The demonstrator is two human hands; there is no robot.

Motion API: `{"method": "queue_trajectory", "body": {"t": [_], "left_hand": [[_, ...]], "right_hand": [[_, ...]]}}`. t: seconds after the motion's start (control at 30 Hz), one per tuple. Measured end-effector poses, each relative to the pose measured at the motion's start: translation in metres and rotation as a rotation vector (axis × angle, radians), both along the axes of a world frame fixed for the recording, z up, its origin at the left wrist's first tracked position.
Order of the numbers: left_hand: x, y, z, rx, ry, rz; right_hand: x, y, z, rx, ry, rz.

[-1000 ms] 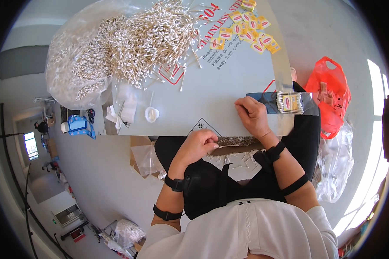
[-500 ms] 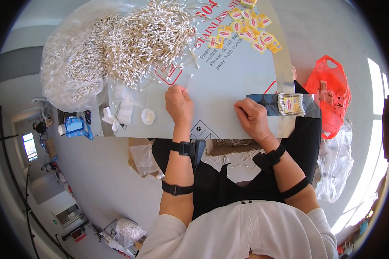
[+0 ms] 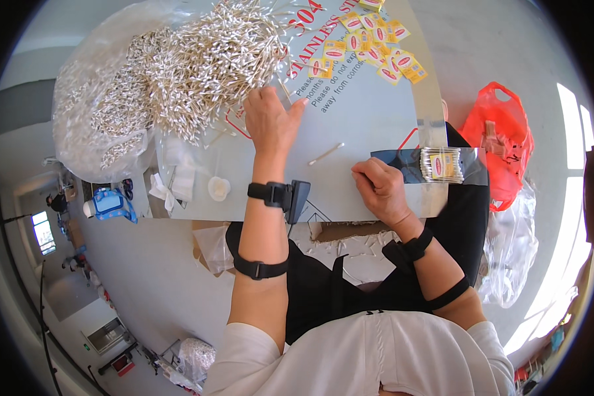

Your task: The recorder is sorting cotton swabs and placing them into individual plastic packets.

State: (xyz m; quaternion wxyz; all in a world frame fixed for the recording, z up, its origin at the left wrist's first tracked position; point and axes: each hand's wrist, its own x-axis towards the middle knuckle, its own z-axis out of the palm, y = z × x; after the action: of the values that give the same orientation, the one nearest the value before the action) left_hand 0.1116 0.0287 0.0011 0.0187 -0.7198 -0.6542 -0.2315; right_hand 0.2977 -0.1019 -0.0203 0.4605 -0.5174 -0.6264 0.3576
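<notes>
right hand (image 3: 379, 188): curled closed at the near edge of the bench (image 3: 369, 119), fingers tucked under; can't tell what, if anything, it pinches. Sits just left of the packed bundle, so probably steadying the work there.
packed bundle (image 3: 441, 164): tight block of cotton swabs with a yellow label, lying in a clear wrapper on a dark strip, right of the right hand. Swabs all aligned one way, which fits the sleeve.
loose swab (image 3: 327, 154): single one lying flat on the bench between the two hands, touching neither.
left hand (image 3: 270, 122): stretched out flat, palm down, fingers open, gripping nothing that shows. Fingertips at the near fringe of the swab pile, placed to rake some off.
swab pile (image 3: 204, 63): big loose heap on the bench beyond the left hand, spilling out of a clear plastic bag (image 3: 86, 112) to its left. Kept within arm's reach.
small white cap (image 3: 218, 188): on the bench, left of the left wrist, apart from it.
yellow labels (image 3: 369, 46): scattered flat at the far side, right of the swab pile, well apart from both hands.
red bag (image 3: 498, 142): off the bench, right of the packed bundle.
</notes>
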Motion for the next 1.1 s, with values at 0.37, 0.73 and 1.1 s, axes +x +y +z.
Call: {"method": "queue_trajectory", "body": {"t": [0.37, 0.73, 1.1], "left_hand": [[0.001, -0.032, -0.013, -0.336, -0.150, 0.021], [-0.011, -0.030, -0.005, -0.340, -0.278, 0.064], [-0.007, -0.040, -0.010, -0.312, -0.127, -0.003]], "right_hand": [[0.003, 0.000, -0.004, 0.025, -0.023, 0.008], [0.002, -0.001, -0.004, 0.041, -0.027, 0.010], [0.002, -0.001, -0.002, 0.022, -0.027, 0.007]]}}
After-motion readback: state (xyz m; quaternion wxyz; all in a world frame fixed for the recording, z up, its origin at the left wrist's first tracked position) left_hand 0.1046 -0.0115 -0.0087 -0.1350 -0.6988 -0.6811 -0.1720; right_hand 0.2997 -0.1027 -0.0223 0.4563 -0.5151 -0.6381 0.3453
